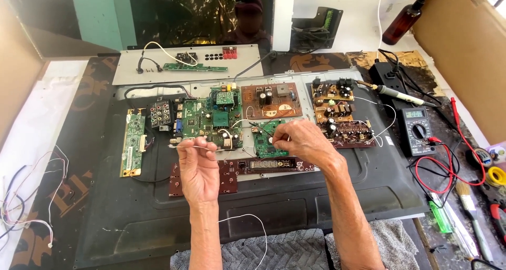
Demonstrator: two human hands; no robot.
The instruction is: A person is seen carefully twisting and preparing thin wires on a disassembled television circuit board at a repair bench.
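The left hand (197,167) pinches a thin white wire (203,148). The right hand (305,138), fingers closed, seems to pinch its other end above the small green board (266,142) mid-worktop.

- A single view, from a camera worn on the person's head.
- It looks steeply down and forward across the table (37,122) from its near edge toward the far wall.
- It sits close: both forearms rise from the bottom edge, and the left hand (197,167) and right hand (303,141) fill mid-frame.
- The table's left and right edges fall just inside the frame.
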